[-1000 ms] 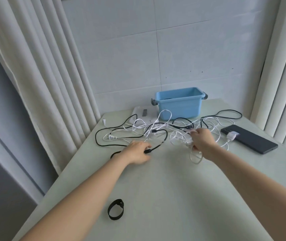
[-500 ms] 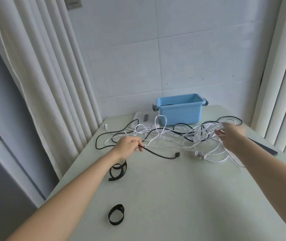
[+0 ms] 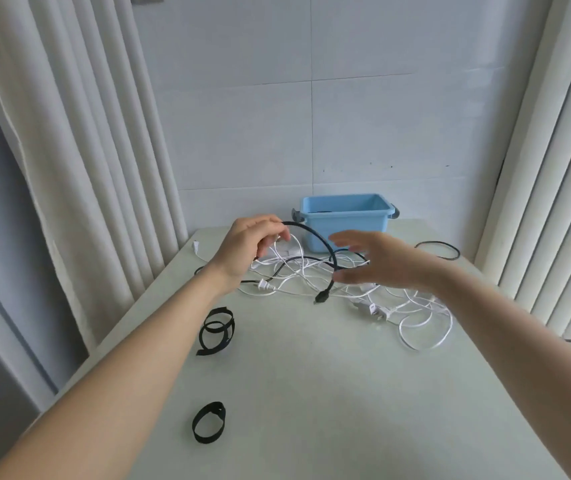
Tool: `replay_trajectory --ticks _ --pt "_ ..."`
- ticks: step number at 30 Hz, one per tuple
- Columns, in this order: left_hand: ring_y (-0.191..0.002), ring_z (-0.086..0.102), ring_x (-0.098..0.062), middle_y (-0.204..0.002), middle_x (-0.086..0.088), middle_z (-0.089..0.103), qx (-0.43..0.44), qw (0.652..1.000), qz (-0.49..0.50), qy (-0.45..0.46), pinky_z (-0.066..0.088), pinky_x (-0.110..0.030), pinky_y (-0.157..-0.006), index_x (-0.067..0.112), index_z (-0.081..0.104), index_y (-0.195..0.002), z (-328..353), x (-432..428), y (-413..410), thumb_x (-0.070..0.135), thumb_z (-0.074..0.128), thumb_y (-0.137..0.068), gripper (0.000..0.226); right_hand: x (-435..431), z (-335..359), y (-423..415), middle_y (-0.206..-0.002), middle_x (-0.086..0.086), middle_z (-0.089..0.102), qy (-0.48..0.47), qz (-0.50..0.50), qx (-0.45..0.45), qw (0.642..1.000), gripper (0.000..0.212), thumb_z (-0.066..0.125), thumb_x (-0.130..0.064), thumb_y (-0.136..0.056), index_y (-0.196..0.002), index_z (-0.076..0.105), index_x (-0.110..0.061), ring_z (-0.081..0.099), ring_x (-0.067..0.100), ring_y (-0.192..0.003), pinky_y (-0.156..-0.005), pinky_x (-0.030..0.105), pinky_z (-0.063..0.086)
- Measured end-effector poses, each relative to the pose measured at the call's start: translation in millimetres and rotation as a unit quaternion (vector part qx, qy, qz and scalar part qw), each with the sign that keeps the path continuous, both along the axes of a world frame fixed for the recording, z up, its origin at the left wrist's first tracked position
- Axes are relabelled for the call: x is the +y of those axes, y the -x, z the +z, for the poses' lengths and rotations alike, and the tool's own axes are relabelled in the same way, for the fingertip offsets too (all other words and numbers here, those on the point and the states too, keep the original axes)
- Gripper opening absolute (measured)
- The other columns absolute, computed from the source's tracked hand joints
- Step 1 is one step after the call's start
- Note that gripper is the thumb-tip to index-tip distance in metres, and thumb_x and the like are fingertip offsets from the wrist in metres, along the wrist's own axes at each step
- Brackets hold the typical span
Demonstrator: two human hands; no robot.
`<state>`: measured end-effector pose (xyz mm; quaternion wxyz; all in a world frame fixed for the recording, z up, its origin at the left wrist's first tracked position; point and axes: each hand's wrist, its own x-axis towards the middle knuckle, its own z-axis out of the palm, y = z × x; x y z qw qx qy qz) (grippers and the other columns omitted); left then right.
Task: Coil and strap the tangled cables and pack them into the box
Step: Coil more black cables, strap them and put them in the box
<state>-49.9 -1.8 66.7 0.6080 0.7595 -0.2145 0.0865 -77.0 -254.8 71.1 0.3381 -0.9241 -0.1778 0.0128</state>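
Left hand [image 3: 253, 245] grips the thick black rubber cable [image 3: 312, 231]; the released right hand [image 3: 381, 263] should catch the end dangling just below it.

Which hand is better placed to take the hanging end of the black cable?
The right hand. It is open and free, right beside the stretch of black cable that drops to the plug. The left hand grips the cable's raised part, so it is taken.

Left hand [image 3: 249, 245] holds a black cable [image 3: 325, 251] above the tangle [image 3: 312, 278]; right hand [image 3: 377, 263] spread.
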Motion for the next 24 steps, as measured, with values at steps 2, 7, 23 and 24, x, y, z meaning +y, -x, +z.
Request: replay_trajectory --ticks 2,7,23,24 --pt "-0.06 0.034 -0.015 -0.061 0.005 0.046 0.003 0.998 -0.005 0.066 0.026 -0.029 -0.057 0.018 0.073 -0.075 -0.9 -10.1 -7.1 0.027 0.06 -0.085 0.019 11.6 -14.6 -2.0 -0.114 -0.002 0.072 -0.191 0.076 0.063 0.977 0.029 0.066 -0.024 -0.096 -0.123 0.064 -0.016 0.066 0.014 -0.11 -0.101 0.028 0.048" --pt "-0.064 0.057 -0.01 -0.081 0.001 0.069 0.019 0.992 0.039 0.116 0.043 -0.021 -0.056 0.015 0.067 -0.1 -13.1 -26.2 -21.9 0.009 0.072 -0.09 0.013 24.0 -20.0 -15.7 -0.054 -0.006 0.024 -0.574 0.067 0.163 0.8 0.028 0.043 -0.023 -0.105 -0.085 0.059 -0.012 0.026 0.008 -0.043 -0.045 0.02 0.038" --pt "-0.085 0.068 -0.001 -0.087 0.024 0.072 -0.144 0.948 0.18 -0.219 0.056 -0.035 -0.079 0.034 0.071 -0.092 -75.5 -25.2 -74.5 0.024 0.072 -0.09 0.011 -42.9 -21.5 -81.9 -0.075 -0.002 0.052 -0.809 -0.069 0.057 0.582 0.03 0.028 -0.02 -0.107 -0.12 0.052 -0.006 0.044 0.012 -0.057 -0.056 0.024 0.036" --pt "-0.084 0.068 -0.002 -0.087 0.023 0.072 -0.155 0.944 0.183 -0.229 0.056 -0.035 -0.078 0.034 0.07 -0.094 -76.0 -24.9 -75.9 0.024 0.071 -0.09 0.01 -42.4 -21.9 -82.2 -0.082 0.0 0.059 -0.806 -0.089 0.041 0.584 0.03 0.029 -0.02 -0.108 -0.121 0.053 -0.007 0.054 0.014 -0.061 -0.059 0.025 0.042"
